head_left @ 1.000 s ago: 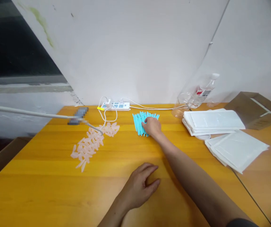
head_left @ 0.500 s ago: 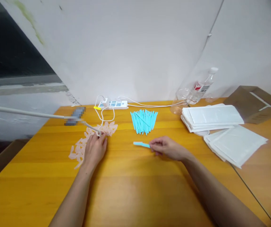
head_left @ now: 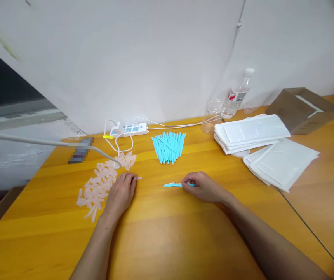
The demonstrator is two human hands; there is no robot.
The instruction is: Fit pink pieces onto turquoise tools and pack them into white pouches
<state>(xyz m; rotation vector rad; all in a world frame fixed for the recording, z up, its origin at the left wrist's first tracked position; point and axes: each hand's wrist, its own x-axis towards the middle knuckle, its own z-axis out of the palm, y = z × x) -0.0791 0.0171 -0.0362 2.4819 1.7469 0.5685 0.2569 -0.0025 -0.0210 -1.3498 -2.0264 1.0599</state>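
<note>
My left hand is closed on a small pale pink piece, whose tip sticks out past the fingertips. Beside that hand, to its left, many similar pink pieces lie spread on the table. My right hand pinches a light blue stick near its right end; the narrow end points left toward my left hand. Behind and between both hands lies a pile of blue sticks.
At the back stand a white power strip with cables, a clear plastic container and a bottle. White padded packets and an open cardboard box are on the right. A blurred dark object is at the left.
My left hand has come away from the pink pieces with one between its fingers. The blue stick in my right hand has turned slightly. The whole view has shifted.
</note>
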